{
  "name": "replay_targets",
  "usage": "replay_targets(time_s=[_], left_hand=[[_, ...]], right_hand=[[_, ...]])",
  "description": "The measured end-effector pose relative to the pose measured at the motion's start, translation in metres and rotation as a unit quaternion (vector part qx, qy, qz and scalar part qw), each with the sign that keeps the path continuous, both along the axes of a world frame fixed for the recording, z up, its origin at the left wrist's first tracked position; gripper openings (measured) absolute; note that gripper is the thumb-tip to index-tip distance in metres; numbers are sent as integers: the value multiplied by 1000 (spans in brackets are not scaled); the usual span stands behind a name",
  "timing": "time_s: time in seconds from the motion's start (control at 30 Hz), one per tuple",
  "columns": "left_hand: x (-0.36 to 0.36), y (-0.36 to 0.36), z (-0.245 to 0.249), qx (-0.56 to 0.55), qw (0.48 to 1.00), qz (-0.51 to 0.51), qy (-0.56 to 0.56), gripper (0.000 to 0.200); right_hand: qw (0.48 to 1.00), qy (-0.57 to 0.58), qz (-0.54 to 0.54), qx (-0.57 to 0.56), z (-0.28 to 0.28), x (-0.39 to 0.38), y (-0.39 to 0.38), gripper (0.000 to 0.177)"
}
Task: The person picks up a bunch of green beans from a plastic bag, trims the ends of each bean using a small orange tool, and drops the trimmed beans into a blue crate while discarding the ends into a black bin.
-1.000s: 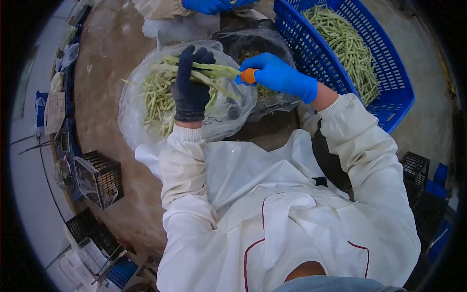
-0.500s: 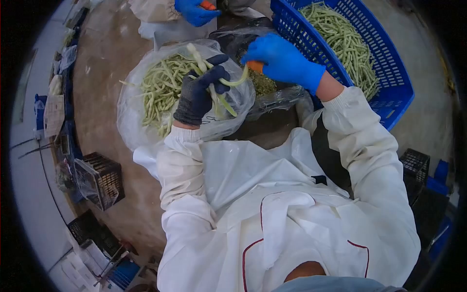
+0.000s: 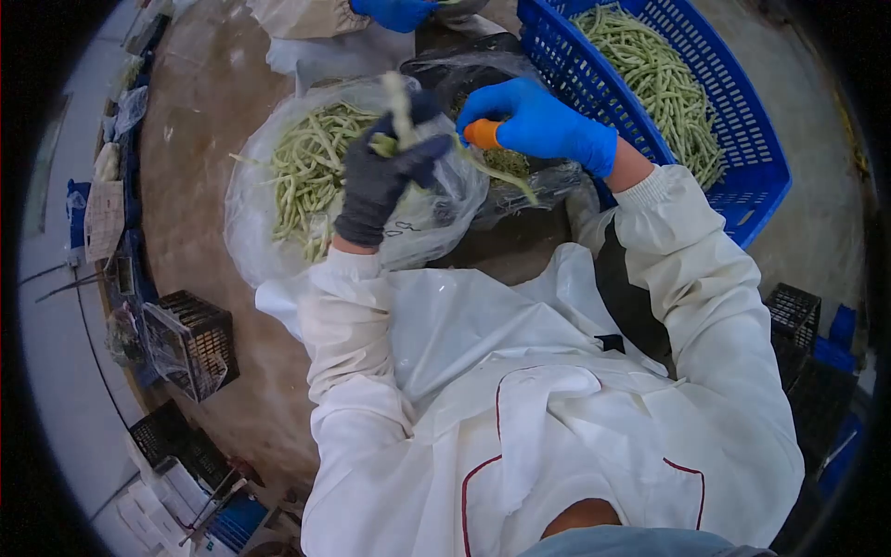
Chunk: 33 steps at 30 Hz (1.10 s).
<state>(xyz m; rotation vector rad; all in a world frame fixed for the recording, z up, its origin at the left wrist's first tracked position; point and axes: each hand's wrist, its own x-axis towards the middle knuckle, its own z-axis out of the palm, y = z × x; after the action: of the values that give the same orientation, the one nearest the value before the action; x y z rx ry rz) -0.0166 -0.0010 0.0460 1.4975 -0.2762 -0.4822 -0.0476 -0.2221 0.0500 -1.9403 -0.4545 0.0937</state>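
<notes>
My left hand point(image 3: 379, 186), in a dark knit glove, is closed around a few pale green beans point(image 3: 399, 104); one stands up out of the fist, smeared by motion. My right hand point(image 3: 543, 123), in a blue glove, grips a small tool with an orange handle point(image 3: 483, 134); its working end is hidden. A long bean point(image 3: 506, 176) slants down just below the orange handle. Under and left of my left hand, a heap of long green beans point(image 3: 311, 158) lies in an open clear plastic bag point(image 3: 251, 227).
A blue plastic crate point(image 3: 756, 153) of green beans stands at the upper right. Between bag and crate, a dark plastic-lined container point(image 3: 548, 186) holds small green trimmings. Another person's blue-gloved hand point(image 3: 399, 13) shows at the top. A black crate point(image 3: 190, 343) sits on the floor at left.
My left hand has turned, and its beans have shifted upright. The orange handle now shows more, and the long bean hangs lower right. The other person's hand has moved up.
</notes>
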Motion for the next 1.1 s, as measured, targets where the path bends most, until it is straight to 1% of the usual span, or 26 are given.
replay_targets(time_s=[0.03, 0.07, 0.1, 0.13, 0.2, 0.23, 0.33, 0.4, 0.43, 0.47, 0.5, 0.53, 0.63, 0.7, 0.73, 0.77, 0.8, 0.83, 0.87, 0.9, 0.93, 0.97, 1.0, 1.03, 1.07, 1.1], left_hand=[[-5, -6, -4, 17, 999, -26, 21, 31], [-10, -11, -11, 33, 997, -52, 42, 30], [-13, -14, -17, 16, 997, -41, 59, 24], [-11, -12, -17, -13, 998, -23, 50, 23], [-3, -3, -14, -71, 997, 11, 29, 20], [5, 3, -15, -121, 992, 38, 6, 21], [24, 31, -7, -195, 973, 122, -14, 24], [30, 42, -6, -212, 967, 143, 16, 23], [31, 46, -4, -220, 963, 153, 30, 23], [30, 44, -5, -220, 965, 136, 31, 24], [25, 36, -4, -222, 967, 119, 32, 25], [20, 27, -5, -225, 968, 102, 33, 26], [6, 6, -10, -191, 978, 89, -2, 27], [9, 7, -11, -183, 979, 93, -9, 27], [11, 8, -11, -179, 979, 94, -13, 27], [16, 14, -13, -188, 978, 94, -8, 28], [19, 19, -13, -198, 976, 93, -3, 28], [19, 20, -7, -162, 982, 99, 9, 28], [18, 19, -8, -133, 987, 93, 12, 27], [16, 18, -11, -104, 991, 87, 16, 26], [13, 16, -13, -76, 994, 80, 20, 25], [9, 13, -13, -17, 999, 45, 19, 25], [7, 9, -17, -4, 999, 24, 30, 25], [5, 3, -22, 9, 999, 3, 40, 25], [3, -2, -26, 22, 998, -20, 49, 25], [2, -8, -26, 55, 996, -50, 46, 26]], right_hand=[[1000, 12, 1, 28, -2, 0, 3, 24], [999, 28, -1, 26, -4, 1, 4, 24], [999, 44, -4, 23, -6, 3, 4, 25], [998, 58, -8, 22, -8, 6, 3, 25], [986, 124, -43, -103, -11, 14, -4, 26], [972, 155, -62, -164, -13, 18, -9, 26], [913, 104, -84, -386, -37, 23, -23, 34], [867, -31, -164, -470, -49, 15, -23, 41], [832, -97, -204, -506, -52, 13, -22, 45], [918, -73, -157, -356, -54, 14, -19, 47], [974, -46, -103, -198, -48, 16, -12, 50], [998, -17, -47, -34, -40, 16, -5, 53], [993, 106, 32, 41, -20, 2, 24, 47], [994, 41, -6, -104, -27, 7, 6, 38], [984, 9, -25, -175, -32, 11, -9, 34], [954, 15, -84, -288, -20, 16, -30, 32], [906, 21, -142, -398, -8, 22, -56, 30], [886, -54, -234, -397, -16, 22, -91, 28], [837, -29, -301, -456, -20, 21, -126, 30], [779, -3, -364, -511, -10, 18, -138, 32], [753, -29, -396, -526, -10, 16, -142, 35], [724, -53, -426, -540, -10, 11, -146, 37], [694, -77, -456, -552, -7, 6, -147, 40], [761, -103, -397, -503, -18, 16, -147, 39], [866, -129, -320, -362, -35, 17, -141, 39], [938, -151, -232, -206, -35, 21, -117, 39]])
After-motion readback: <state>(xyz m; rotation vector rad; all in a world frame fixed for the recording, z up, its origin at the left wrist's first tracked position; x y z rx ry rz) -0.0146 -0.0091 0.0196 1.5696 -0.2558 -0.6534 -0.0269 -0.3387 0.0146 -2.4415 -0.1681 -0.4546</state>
